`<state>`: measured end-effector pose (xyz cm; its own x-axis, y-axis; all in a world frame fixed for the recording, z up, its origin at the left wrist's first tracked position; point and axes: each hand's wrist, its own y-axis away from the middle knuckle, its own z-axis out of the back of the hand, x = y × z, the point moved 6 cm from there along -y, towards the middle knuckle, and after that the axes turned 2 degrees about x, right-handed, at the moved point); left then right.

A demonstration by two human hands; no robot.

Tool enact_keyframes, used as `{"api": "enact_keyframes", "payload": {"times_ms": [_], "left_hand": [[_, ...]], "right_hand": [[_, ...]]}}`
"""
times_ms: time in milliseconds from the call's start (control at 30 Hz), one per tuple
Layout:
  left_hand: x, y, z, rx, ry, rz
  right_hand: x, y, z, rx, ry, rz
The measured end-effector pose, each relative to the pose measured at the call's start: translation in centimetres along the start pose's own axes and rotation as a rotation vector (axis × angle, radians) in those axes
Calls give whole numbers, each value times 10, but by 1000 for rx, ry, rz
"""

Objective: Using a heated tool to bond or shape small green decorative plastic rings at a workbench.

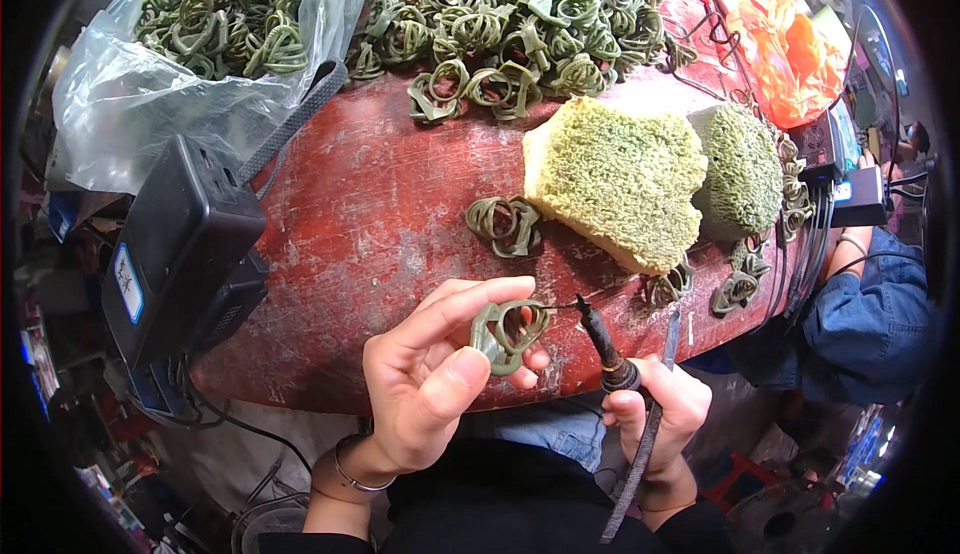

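Observation:
My left hand (430, 364) pinches a green, wax-like ring piece (497, 337) between thumb and fingers, above the table's near edge. In my right hand (675, 409) is a pen-shaped soldering iron (605, 346) with a black, wrapped-looking shaft. Its thin tip points left and reaches the ring piece's right side; whether they touch I cannot tell. A slim, flat metal tool, like a file (645, 444), is also gripped in that hand, slanting across the palm. Just beyond my left hand lies a small cluster of green rings (503, 226).
A yellow-green sponge block (620, 179) and a greyer sponge (740, 169) sit on the red table (340, 244). Behind them is a heap of green rings (520, 14). More fill a clear bag (110, 84). A black device (180, 254) stands left; another person's sleeve (870, 314) shows right.

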<state>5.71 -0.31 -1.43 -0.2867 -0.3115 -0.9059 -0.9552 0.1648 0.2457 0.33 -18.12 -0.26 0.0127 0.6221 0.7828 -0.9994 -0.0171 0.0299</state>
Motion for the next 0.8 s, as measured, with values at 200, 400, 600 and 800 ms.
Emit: {"api": "enact_keyframes", "payload": {"times_ms": [200, 400, 600, 800], "left_hand": [[-1, 0, 0, -14, 0, -4], [-1, 0, 0, -22, -7, 8], [-1, 0, -1, -14, 6, 4], [0, 1, -3, 215, 187, -6]], "right_hand": [[0, 0, 1, 3, 18, 10], [1, 0, 0, 7, 19, 18], [-1, 1, 0, 7, -4, 17], [-1, 2, 0, 4, 5, 5]]}}
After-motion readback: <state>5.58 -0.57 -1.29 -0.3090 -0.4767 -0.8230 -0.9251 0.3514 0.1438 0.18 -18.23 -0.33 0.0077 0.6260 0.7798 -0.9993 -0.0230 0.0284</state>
